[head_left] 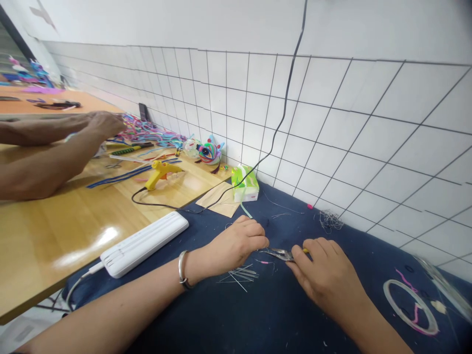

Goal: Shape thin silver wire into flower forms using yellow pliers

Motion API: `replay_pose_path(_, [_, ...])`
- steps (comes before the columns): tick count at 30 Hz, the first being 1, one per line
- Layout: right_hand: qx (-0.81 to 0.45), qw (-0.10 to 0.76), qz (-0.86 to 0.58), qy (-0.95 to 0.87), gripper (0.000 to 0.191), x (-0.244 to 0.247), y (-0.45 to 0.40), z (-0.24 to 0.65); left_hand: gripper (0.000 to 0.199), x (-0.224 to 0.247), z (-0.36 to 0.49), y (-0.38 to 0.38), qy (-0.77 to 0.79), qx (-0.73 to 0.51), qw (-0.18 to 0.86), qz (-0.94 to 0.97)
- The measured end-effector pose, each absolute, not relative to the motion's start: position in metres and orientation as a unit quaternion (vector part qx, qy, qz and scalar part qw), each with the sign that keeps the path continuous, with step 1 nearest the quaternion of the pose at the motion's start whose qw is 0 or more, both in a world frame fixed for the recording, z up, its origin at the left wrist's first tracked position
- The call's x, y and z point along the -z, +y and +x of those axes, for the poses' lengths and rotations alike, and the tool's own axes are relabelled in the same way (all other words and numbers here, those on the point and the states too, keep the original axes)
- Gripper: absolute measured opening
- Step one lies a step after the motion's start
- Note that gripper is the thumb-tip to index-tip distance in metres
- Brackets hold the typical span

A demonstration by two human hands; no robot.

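My right hand [328, 270] is wrapped round a pair of pliers [280, 253], whose metal jaws point left. A bit of yellow handle shows beside the fingers. My left hand [239, 243], with a silver bangle [182, 269] at the wrist, is closed in a pinch right by the jaw tips. A thin wire seems to run between those fingers and the jaws, though the fingers hide most of it. Below the left hand, a loose pile of short straight wires [243, 276] lies on the dark blue cloth [236, 319]. A small pink-marked wire [264, 262] is under the pliers.
A white power strip [145, 244] and a yellow glue gun [160, 174] are on the left, its black cord crossing to the wall. Ahead stands a green tissue pack [245, 183]. Tangled wire [331, 220] and a ring-shaped spool [391, 290] lie right. Another person's arms [55, 162] reach in left.
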State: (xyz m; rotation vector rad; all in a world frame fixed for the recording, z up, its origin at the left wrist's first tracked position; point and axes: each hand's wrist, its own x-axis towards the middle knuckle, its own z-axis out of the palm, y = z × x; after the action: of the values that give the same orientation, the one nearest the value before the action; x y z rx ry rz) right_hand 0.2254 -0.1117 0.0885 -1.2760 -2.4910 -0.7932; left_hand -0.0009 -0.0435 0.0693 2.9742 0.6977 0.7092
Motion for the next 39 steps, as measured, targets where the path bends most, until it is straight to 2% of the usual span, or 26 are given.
replay_pose_path(12, [0.225,0.139,-0.454,-0.851,0.02,-0.088,-0.11,0.229,0.026,-0.065,-0.001,-0.044,0.198,-0.287,-0.022,0.937])
replay_pose_path(18, [0.116,0.16,-0.458,-0.867,0.017,-0.087,-0.108,0.232,0.029,-0.058,-0.003,-0.044,0.221,-0.386,-0.042,0.895])
replay_pose_path(24, [0.085,0.169,-0.473,-0.86,0.016,-0.08,-0.106,0.235,0.029,-0.057,-0.003,-0.044,0.237,-0.383,-0.063,0.891])
replay_pose_path(32, [0.105,0.184,-0.471,-0.857,0.019,-0.076,-0.104,0.237,0.026,-0.054,0.001,-0.043,0.274,-0.383,-0.019,0.882])
replay_pose_path(36, [0.114,0.182,-0.469,-0.857,0.02,-0.078,-0.104,0.238,0.022,-0.054,-0.001,-0.044,0.267,-0.339,-0.014,0.902])
replay_pose_path(39, [0.13,0.18,-0.467,-0.856,0.019,-0.079,-0.103,0.239,0.02,-0.056,-0.001,-0.046,0.267,-0.329,0.072,0.903])
